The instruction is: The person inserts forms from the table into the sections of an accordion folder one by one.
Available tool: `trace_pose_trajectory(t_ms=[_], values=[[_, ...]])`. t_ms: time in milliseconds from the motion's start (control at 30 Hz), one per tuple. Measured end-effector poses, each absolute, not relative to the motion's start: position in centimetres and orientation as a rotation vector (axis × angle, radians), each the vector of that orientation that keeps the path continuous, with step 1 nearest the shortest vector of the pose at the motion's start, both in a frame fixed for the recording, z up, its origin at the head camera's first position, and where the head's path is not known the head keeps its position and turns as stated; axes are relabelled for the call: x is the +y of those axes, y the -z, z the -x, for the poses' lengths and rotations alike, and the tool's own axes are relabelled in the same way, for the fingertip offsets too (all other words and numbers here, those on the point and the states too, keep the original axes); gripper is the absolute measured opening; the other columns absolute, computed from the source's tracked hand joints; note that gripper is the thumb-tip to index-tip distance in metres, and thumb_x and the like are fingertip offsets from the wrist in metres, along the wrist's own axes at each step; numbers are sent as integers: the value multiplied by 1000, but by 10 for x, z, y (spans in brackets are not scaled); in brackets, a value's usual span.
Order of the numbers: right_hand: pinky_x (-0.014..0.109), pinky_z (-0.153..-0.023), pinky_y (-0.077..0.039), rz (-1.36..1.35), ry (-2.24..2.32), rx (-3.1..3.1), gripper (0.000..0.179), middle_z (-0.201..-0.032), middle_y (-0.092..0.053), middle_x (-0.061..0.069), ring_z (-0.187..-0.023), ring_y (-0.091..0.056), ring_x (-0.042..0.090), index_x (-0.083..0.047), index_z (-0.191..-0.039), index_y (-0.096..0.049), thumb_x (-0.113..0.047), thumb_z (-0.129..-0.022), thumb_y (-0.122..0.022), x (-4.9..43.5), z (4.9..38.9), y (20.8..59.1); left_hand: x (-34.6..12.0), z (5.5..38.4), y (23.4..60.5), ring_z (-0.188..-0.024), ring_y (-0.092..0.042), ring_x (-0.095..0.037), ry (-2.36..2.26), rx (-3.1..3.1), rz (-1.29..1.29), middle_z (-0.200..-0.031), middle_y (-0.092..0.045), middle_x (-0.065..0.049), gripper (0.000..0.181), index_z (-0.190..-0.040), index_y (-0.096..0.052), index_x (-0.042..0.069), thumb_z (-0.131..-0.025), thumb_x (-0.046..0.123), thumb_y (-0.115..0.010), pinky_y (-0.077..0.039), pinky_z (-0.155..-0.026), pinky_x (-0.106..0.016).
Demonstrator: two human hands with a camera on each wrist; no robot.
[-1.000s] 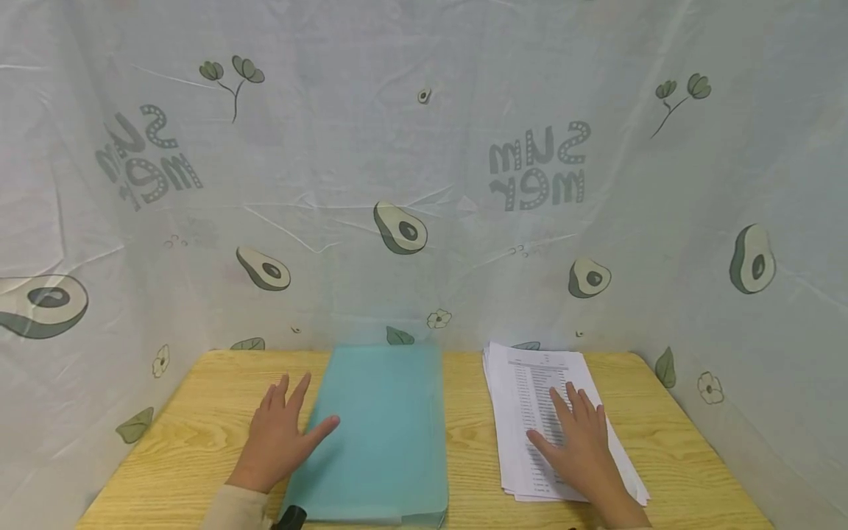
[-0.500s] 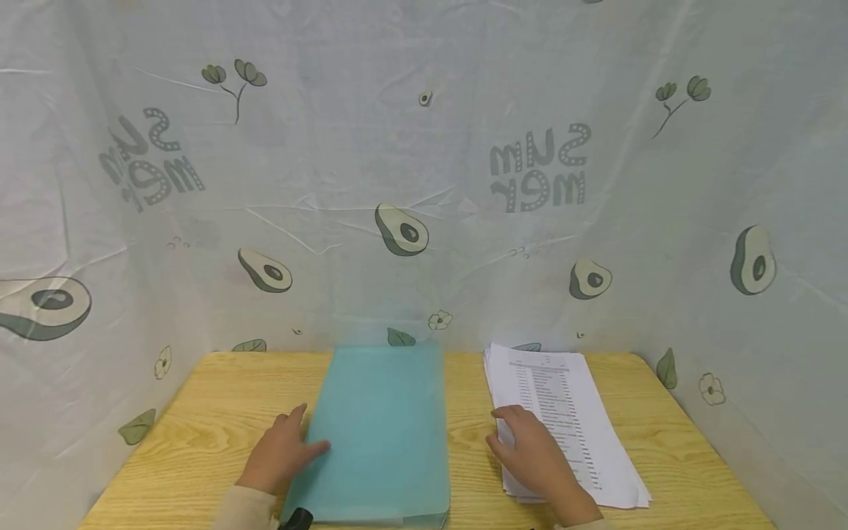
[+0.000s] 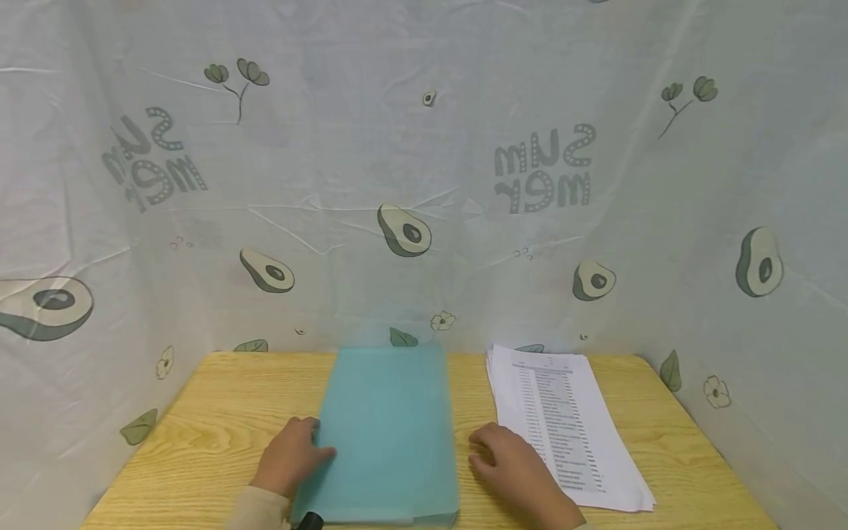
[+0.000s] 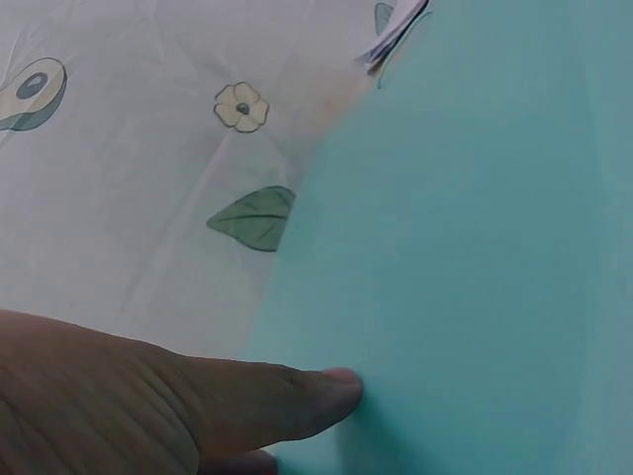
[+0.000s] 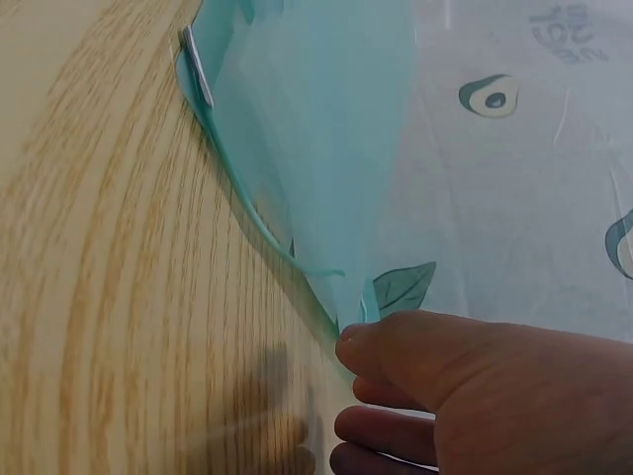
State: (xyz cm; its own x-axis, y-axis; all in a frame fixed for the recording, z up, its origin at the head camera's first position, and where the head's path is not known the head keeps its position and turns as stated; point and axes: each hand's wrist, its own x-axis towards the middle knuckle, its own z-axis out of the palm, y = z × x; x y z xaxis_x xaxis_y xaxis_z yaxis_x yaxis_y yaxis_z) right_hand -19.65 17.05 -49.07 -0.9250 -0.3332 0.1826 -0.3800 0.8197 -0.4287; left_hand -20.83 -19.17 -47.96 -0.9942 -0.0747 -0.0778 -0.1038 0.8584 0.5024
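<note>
Laying left hand [image 3: 288, 458] at nearest edge of teal folder [image 3: 391, 427], with thumb over top, likely for steadying; pinching or merely resting, impossible to tell. Hovering right hand [image 3: 513, 465] just beside opposite edge, with fingers loosely bent, pinching nothing visible, perhaps bracketing folder. Showing folder lying flat between both hands, looking smooth, faintly translucent, gaping at end nearest wrists. Having printed papers [image 3: 563, 419] lying right of right hand, apparently for separating.
</note>
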Motion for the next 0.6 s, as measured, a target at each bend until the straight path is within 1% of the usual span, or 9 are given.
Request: trace_pose_trajectory(t_ms=[100, 233, 367, 467, 600], values=[[43, -95, -53, -599, -693, -2890, 21, -109, -70, -6, -106, -67, 18, -14, -110, -74, -24, -93, -76, 171, 197, 491, -186, 210, 482, -107, -65, -44, -801, 2989, 136, -116, -62, -28, 63, -126, -64, -11, -80, 25, -88, -52, -91, -59], [42, -93, -53, -612, -671, -2884, 19, -107, -71, -6, -102, -66, 17, -14, -109, -74, -23, -92, -76, 172, 197, 490, -177, 214, 486, -105, -66, -41, -791, 3011, 101, -118, -61, -26, 64, -129, -64, -7, -79, 24, -88, -53, -90, -58], [42, -91, -54, -587, -651, -2909, 16, -105, -71, -5, -99, -67, 17, -13, -108, -74, -19, -93, -75, 174, 197, 487, -166, 215, 488, -102, -65, -38, -798, 3050, -5, -119, -61, -24, 60, -129, -67, -5, -79, 22, -89, -54, -87, -56], [42, -89, -55, -574, -658, -2927, 13, -103, -72, -3, -98, -68, 19, -11, -105, -74, -15, -93, -75, 178, 199, 485, -158, 214, 487, -100, -64, -37, -783, 3086, -90, -119, -62, -22, 57, -126, -69, -3, -79, 22, -89, -54, -86, -55], [40, -84, -57, -580, -671, -2930, 10, -98, -73, -2, -93, -69, 19, -11, -101, -74, -11, -91, -76, 183, 201, 483, -150, 214, 484, -101, -64, -35, -762, 3093, -133, -118, -62, -21, 58, -126, -69, -3, -78, 22, -90, -54, -86, -54]])
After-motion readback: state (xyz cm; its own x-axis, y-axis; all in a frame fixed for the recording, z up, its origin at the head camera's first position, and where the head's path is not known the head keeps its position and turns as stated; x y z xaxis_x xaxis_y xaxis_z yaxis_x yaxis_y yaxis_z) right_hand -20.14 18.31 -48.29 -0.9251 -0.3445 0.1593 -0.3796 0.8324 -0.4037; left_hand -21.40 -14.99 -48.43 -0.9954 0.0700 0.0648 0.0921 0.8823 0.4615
